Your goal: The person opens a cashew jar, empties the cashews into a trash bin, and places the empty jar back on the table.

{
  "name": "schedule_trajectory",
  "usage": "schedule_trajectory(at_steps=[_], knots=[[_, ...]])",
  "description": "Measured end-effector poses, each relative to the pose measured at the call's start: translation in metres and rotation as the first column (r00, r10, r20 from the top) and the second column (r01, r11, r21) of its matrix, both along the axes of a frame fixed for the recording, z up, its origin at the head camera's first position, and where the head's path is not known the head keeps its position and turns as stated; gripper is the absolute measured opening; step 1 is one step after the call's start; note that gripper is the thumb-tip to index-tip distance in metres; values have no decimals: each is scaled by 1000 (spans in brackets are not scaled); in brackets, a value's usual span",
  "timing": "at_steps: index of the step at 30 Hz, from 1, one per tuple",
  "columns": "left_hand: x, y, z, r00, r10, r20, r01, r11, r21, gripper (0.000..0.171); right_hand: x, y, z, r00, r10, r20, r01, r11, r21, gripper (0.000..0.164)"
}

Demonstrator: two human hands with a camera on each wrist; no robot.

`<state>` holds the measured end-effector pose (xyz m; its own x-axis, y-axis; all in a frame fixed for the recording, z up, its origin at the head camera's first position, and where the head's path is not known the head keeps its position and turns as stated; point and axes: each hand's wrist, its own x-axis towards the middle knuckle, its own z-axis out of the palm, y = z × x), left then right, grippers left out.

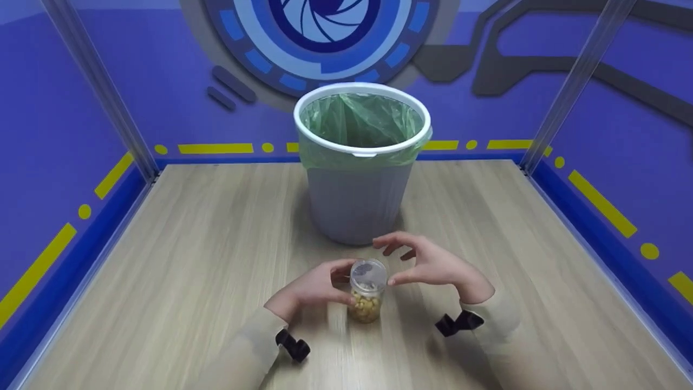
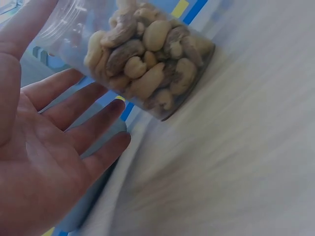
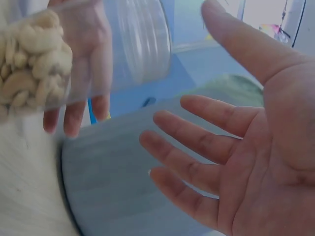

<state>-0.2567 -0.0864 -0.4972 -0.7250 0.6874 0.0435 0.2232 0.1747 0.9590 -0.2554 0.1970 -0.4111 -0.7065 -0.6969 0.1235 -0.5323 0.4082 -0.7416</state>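
Note:
A clear plastic jar (image 1: pixel 366 309) of cashew nuts stands upright on the table between both hands, its lid (image 1: pixel 369 271) on top. My left hand (image 1: pixel 316 284) is at the jar's left side, thumb overlapping the front and loosely extended fingers behind it. In the left wrist view its palm (image 2: pixel 44 157) faces the jar, with a gap between. My right hand (image 1: pixel 430 262) is spread to the right of the jar and holds nothing. The right wrist view shows its fingers (image 3: pixel 197 142) apart, with the left fingers (image 3: pixel 101 64) partly visible through the clear jar wall.
A grey trash bin (image 1: pixel 357 200) with a white rim and a green liner bag (image 1: pixel 368 116) stands just beyond the hands. Blue printed panels (image 1: pixel 211 130) with yellow marks enclose the wooden table (image 1: pixel 227 238) at the back and sides.

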Motion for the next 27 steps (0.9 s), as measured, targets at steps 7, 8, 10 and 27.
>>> schedule_trajectory(at_steps=[7, 8, 10, 27], knots=[[3, 5, -1, 999, 7, -32, -9, 999, -45, 77, 8, -10, -4, 998, 3, -64, 0, 999, 54, 73], [4, 6, -1, 999, 6, -39, -8, 999, -49, 75, 8, -11, -5, 997, 8, -73, -4, 998, 56, 73], [4, 8, -2, 999, 8, -52, -10, 999, -53, 73, 8, -13, -6, 996, 17, -86, -12, 998, 56, 72], [6, 13, -5, 998, 64, -20, -65, 997, -28, 69, 5, -15, -11, 994, 31, -103, -27, 999, 45, 60]])
